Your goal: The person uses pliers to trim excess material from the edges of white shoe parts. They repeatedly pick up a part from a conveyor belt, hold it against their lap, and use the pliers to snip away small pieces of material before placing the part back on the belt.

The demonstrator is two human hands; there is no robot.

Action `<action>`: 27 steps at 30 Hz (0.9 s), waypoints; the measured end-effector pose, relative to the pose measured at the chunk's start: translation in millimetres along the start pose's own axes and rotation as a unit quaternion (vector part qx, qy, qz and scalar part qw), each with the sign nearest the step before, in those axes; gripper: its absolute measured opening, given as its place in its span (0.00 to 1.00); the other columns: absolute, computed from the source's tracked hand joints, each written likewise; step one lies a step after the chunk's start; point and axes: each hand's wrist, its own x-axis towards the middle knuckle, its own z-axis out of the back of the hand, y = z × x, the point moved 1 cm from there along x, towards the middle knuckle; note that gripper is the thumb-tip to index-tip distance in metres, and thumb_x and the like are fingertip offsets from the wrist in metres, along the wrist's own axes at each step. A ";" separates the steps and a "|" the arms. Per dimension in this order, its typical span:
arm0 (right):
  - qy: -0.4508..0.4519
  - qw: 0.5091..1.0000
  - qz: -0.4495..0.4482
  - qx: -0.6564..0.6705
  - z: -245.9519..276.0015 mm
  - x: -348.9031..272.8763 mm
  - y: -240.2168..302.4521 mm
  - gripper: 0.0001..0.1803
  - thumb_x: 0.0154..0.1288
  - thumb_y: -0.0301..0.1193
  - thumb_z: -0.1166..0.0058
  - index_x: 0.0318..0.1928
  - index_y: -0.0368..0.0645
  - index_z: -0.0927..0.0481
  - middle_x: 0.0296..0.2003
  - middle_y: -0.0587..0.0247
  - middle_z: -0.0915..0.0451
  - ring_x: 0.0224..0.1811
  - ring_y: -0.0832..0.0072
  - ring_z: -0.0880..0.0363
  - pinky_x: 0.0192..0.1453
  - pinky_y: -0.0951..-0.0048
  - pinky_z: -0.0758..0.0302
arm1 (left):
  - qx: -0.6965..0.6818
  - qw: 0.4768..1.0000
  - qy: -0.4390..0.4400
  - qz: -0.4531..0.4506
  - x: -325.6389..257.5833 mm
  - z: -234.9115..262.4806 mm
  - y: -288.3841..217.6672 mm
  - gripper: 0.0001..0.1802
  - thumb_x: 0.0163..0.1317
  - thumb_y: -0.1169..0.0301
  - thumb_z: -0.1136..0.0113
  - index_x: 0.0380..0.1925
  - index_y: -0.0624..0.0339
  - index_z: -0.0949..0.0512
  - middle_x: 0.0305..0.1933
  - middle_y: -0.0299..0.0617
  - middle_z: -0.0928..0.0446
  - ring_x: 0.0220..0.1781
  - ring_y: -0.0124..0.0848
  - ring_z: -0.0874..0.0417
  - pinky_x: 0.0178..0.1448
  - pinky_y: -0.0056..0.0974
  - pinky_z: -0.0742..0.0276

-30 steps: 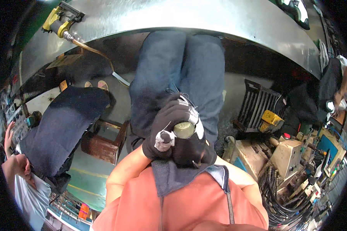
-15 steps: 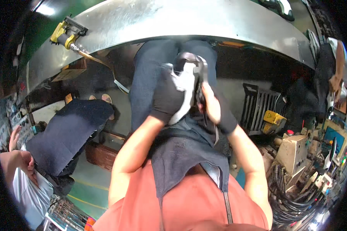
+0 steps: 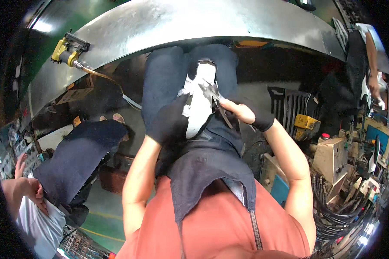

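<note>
One steel tabletop [image 3: 168, 21] spans the view beyond both sets of fingers, its near edge bowed (the fisheye bends straight lines) and well apart from them. The person's two trousered legs [image 3: 165, 82] reach up to that edge and lie beneath the work. A co-worker in one dark apron [image 3: 78, 159] sits well left of the left fingers, two hands showing; part of a second person's arm [image 3: 371, 64] is far right. Beyond the right elbow stands a beige machine [image 3: 330, 159]. One dark slatted rack [image 3: 285, 103] is right of the right fingers, a strip of grey floor [image 3: 254, 91] giving room between the legs and it. One brown wooden box [image 3: 112, 179] is low and left of the left fingers.

The gloved left hand [image 3: 170, 118], its fingertips wrapped in white, has its fingers pinching the left side of one white shoe-shaped piece [image 3: 200, 121]. This piece lies between the hands, over the lap, short of the tabletop edge. One yellow-and-black air tool [image 3: 65, 52] rests on the tabletop, far left of the fingers. The right hand [image 3: 244, 113], bare-fingered, has its fingers closed around one grey metal tool [image 3: 208, 90], its tip against the piece (exact kind unclear). One yellow box [image 3: 307, 125] sits beside the rack; smallest, one red knob [image 3: 325, 136] tops the machine.
</note>
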 end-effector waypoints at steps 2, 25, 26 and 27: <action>0.094 0.983 -0.088 -0.130 10.9 0.7 16.1 0.24 0.72 0.45 0.62 0.39 0.37 0.21 0.31 0.64 0.20 0.31 0.75 0.26 0.39 0.69 0.28 | 0.024 0.997 0.068 -0.001 7.1 18.6 -13.5 0.35 0.49 0.73 0.49 0.62 0.65 0.40 0.49 0.65 0.27 0.50 0.56 0.24 0.51 0.48 0.27; 0.151 0.920 0.020 -0.362 48.3 -26.8 105.0 0.25 0.69 0.46 0.58 0.31 0.33 0.24 0.22 0.48 0.25 0.23 0.64 0.27 0.32 0.66 0.30 | 0.095 0.981 -0.156 0.058 42.9 -77.7 20.1 0.30 0.60 0.66 0.51 0.56 0.77 0.44 0.58 0.70 0.37 0.59 0.58 0.31 0.62 0.48 0.33; 0.130 0.923 0.016 -0.361 49.6 -31.3 107.5 0.23 0.69 0.44 0.56 0.31 0.34 0.24 0.21 0.48 0.26 0.23 0.63 0.28 0.31 0.65 0.31 | 0.088 0.981 -0.154 0.078 43.3 -70.7 13.7 0.29 0.60 0.66 0.51 0.56 0.77 0.43 0.58 0.69 0.37 0.58 0.58 0.30 0.60 0.47 0.31; 0.110 0.927 0.009 -0.358 48.0 -37.1 110.3 0.22 0.69 0.43 0.55 0.31 0.34 0.24 0.21 0.47 0.27 0.22 0.62 0.29 0.30 0.65 0.31 | 0.080 0.981 -0.148 0.099 40.2 -63.4 7.5 0.29 0.60 0.66 0.51 0.55 0.77 0.43 0.57 0.69 0.36 0.57 0.57 0.29 0.58 0.47 0.29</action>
